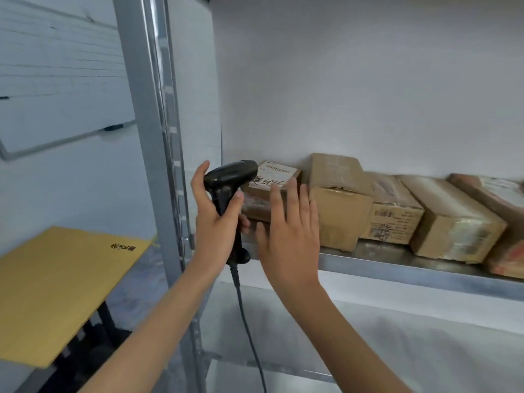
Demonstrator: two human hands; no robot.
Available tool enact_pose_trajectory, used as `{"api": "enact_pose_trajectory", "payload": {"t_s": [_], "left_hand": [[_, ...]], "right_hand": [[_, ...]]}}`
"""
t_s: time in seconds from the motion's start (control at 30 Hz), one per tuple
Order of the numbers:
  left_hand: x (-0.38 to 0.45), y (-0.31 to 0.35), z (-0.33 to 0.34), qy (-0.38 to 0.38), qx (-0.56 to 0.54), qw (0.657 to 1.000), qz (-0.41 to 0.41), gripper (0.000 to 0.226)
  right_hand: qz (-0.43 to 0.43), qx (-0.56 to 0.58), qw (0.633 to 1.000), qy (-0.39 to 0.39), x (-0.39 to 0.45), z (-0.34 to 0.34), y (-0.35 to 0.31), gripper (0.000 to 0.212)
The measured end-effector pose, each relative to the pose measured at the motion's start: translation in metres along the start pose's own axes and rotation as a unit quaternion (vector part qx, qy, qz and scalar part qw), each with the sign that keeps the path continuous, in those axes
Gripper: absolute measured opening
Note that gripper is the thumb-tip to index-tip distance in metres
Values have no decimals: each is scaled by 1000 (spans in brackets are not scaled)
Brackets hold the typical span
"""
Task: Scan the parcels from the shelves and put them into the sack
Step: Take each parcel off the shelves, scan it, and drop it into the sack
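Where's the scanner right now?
In the head view, the scanner is held in the left hand, left of centre, aimed at the leftmost parcel on the shelf.

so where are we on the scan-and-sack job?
Done: nothing visibly; no sack in view. In hand: left hand grips the scanner, aimed at the leftmost parcel on the shelf; right hand is open in front of that parcel, not gripping. Left: all five parcels in the row, the other four untouched.
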State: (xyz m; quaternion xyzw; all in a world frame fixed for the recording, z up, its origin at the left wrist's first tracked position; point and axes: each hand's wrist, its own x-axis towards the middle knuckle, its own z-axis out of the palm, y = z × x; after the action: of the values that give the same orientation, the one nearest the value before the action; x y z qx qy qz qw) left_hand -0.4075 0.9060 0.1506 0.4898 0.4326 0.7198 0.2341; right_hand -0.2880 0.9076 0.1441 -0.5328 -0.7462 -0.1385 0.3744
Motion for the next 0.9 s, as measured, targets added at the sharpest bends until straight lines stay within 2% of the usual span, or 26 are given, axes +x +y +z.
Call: {"api": "enact_pose_trajectory", "payload": {"t_s": [0.17, 0.23, 0.3, 0.37, 0.47, 0.57, 0.77, 0.83, 0.9], "left_hand": [[10, -3, 3, -5, -11, 1000, 12, 68], [16, -8, 2, -2, -4, 1000, 23, 67], [24, -9, 1, -2, 15, 999, 33, 67], [34, -9, -1, 10, 18, 999, 34, 65], [48, -9, -1, 20, -10, 1000, 14, 66], [56, -8, 3, 15, -40, 999, -21, 67], [58, -4, 11, -11, -104, 990, -95, 64], [54, -4, 7, -11, -114, 988, -107, 65], [46, -2, -1, -8, -122, 987, -106, 64]], "right_hand": [[17, -54, 998, -1, -4, -5, 15, 67], [8, -55, 998, 23, -5, -6, 11, 64], [-35, -23, 998, 45, -2, -4, 3, 59], [-52, 57, 997, 21, 8, 1, -6, 58], [67, 246, 965, -61, 30, 8, -13, 68], [182, 335, 923, -55, 52, 22, -12, 81], [249, 400, 881, -50, 64, 34, -5, 103], [256, 414, 872, -47, 60, 34, -6, 103], [244, 423, 872, -40, 53, 33, -8, 92]]}}
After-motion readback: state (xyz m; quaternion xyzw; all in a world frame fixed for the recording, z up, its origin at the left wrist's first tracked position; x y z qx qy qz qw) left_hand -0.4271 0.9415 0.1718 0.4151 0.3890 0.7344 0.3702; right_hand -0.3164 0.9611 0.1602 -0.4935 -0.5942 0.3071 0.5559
